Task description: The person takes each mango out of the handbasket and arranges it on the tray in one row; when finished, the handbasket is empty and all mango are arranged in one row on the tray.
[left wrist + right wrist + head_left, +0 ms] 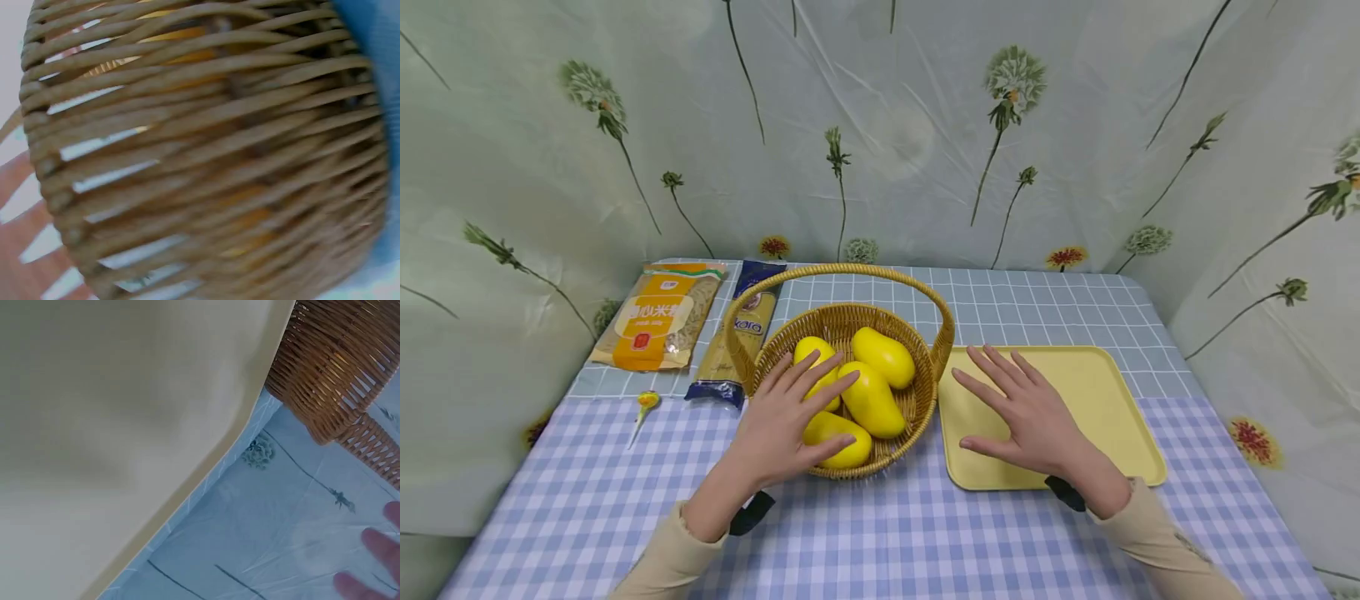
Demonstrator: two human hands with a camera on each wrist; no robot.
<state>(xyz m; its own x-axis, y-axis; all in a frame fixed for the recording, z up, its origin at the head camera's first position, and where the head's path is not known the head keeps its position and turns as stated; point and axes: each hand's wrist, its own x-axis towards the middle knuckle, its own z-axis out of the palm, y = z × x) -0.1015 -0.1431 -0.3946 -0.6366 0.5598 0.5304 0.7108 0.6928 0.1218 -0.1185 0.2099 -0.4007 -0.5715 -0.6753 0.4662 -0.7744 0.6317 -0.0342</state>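
In the head view my left hand (786,425), fingers spread, hovers over the left side of a wicker basket (917,421) with a tall arched handle. Several yellow mangoes (872,400) lie inside it, some partly covered by that hand. My right hand (1030,417) is spread above the left part of a pale yellow tray (1105,400), holding nothing. The left wrist view is filled by the basket's woven side (206,137), with fingers (28,231) behind it at the left edge. Fingertips (375,556) show at the right wrist view's lower right.
Left of the basket lie a bag of noodles (658,321) with an orange label and a blue-ended pasta packet (741,329). A wrapped lollipop (644,404) sits nearer, on the checked tablecloth (880,542). A dandelion-print curtain (910,167) hangs behind the table.
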